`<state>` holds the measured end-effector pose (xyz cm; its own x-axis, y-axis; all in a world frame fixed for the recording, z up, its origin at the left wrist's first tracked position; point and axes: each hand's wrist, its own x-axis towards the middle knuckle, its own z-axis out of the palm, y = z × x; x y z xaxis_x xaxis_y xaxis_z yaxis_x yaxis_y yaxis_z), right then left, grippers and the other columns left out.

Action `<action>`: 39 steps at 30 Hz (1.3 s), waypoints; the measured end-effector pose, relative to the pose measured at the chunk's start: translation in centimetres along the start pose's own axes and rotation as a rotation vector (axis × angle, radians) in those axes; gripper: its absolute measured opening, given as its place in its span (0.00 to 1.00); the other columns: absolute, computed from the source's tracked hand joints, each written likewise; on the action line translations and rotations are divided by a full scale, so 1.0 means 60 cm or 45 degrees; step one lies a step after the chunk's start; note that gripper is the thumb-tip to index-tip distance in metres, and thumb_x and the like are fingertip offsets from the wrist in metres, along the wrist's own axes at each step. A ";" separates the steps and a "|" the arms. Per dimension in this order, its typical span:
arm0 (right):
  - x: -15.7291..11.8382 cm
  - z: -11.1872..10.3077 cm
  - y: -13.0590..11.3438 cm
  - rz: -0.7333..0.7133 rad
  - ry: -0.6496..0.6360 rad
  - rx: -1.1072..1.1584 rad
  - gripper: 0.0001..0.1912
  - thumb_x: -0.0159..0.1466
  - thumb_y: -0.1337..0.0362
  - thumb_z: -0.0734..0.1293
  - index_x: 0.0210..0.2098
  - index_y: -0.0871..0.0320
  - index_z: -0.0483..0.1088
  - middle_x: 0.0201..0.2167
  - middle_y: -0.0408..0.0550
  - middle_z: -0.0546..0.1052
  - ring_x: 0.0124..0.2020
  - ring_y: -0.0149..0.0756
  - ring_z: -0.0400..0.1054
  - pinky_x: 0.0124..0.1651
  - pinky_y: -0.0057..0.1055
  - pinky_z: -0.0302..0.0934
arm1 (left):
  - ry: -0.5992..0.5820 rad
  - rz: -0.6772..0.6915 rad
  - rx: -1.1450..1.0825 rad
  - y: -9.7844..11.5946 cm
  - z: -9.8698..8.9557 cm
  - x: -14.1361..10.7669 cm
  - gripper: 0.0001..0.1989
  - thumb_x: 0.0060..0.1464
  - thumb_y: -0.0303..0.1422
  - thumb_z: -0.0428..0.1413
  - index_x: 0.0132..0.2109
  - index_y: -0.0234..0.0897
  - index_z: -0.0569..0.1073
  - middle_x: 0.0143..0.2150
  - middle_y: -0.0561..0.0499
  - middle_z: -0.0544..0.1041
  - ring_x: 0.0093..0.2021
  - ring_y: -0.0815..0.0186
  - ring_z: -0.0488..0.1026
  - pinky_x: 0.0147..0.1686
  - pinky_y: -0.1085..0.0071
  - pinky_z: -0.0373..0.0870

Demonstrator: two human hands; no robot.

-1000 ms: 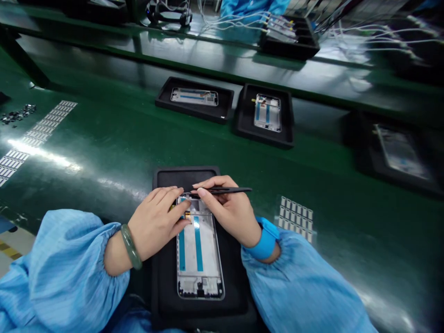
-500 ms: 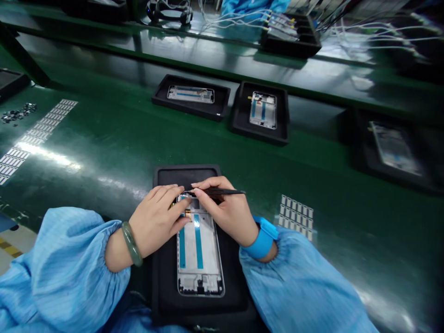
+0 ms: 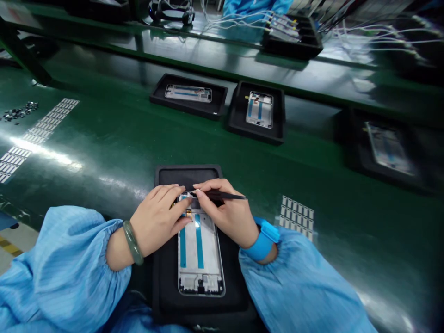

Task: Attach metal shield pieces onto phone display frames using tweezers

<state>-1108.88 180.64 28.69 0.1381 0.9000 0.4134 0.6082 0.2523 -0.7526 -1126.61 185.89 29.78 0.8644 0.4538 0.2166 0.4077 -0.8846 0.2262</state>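
A silver phone frame [image 3: 210,249] with two blue strips lies in a black foam tray [image 3: 163,296] in front of me. My right hand [image 3: 227,210] pinches dark tweezers [image 3: 229,195], their tip at the frame's top edge. My left hand [image 3: 156,212] rests over the frame's upper left part, fingers spread, fingertips touching its top edge and an orange flex piece. What lies right under the fingertips is hidden.
Black trays with phone frames stand behind: a left one [image 3: 187,107], a middle one [image 3: 236,118] and a blurred right one [image 3: 357,157]. Sticker sheets lie at right [image 3: 296,215] and left [image 3: 52,120], near small dark parts [image 3: 21,112]. A shelf [image 3: 208,48] holds cables.
The rear end of the tweezers has tilted slightly lower in my right hand. The camera view has shifted a little; my left hand stays on the frame.
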 end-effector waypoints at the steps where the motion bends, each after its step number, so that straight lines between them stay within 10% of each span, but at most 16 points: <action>1: 0.000 0.000 0.000 -0.001 0.004 -0.006 0.04 0.61 0.68 0.64 0.36 0.54 0.65 0.34 0.45 0.75 0.37 0.33 0.72 0.38 0.29 0.67 | 0.003 0.003 0.002 0.000 0.000 0.000 0.16 0.56 0.34 0.54 0.51 0.33 0.69 0.53 0.42 0.69 0.54 0.55 0.64 0.52 0.56 0.65; 24: 0.020 0.000 -0.031 -0.219 -0.209 -0.426 0.04 0.60 0.71 0.61 0.34 0.57 0.64 0.30 0.47 0.73 0.31 0.36 0.70 0.34 0.32 0.66 | -0.002 0.028 0.038 -0.001 0.002 0.001 0.17 0.56 0.36 0.54 0.50 0.30 0.69 0.52 0.40 0.69 0.54 0.54 0.65 0.54 0.57 0.64; 31: 0.015 -0.001 0.001 0.196 0.006 0.009 0.03 0.61 0.64 0.64 0.32 0.55 0.64 0.28 0.43 0.73 0.25 0.30 0.70 0.25 0.26 0.65 | -0.008 0.014 0.019 -0.002 0.002 0.000 0.16 0.56 0.35 0.54 0.51 0.33 0.69 0.53 0.41 0.69 0.55 0.54 0.64 0.53 0.56 0.64; 39: 0.014 0.004 -0.004 0.143 0.006 -0.036 0.02 0.61 0.64 0.64 0.33 0.55 0.66 0.30 0.44 0.74 0.27 0.32 0.71 0.29 0.28 0.68 | -0.029 -0.004 0.019 -0.001 0.003 0.001 0.19 0.56 0.36 0.54 0.53 0.33 0.67 0.53 0.41 0.69 0.55 0.54 0.64 0.53 0.56 0.64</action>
<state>-1109.12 181.41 29.09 0.2106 0.9203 0.3297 0.6107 0.1395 -0.7795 -1126.54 185.97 29.58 0.8695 0.4542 0.1941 0.4146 -0.8848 0.2127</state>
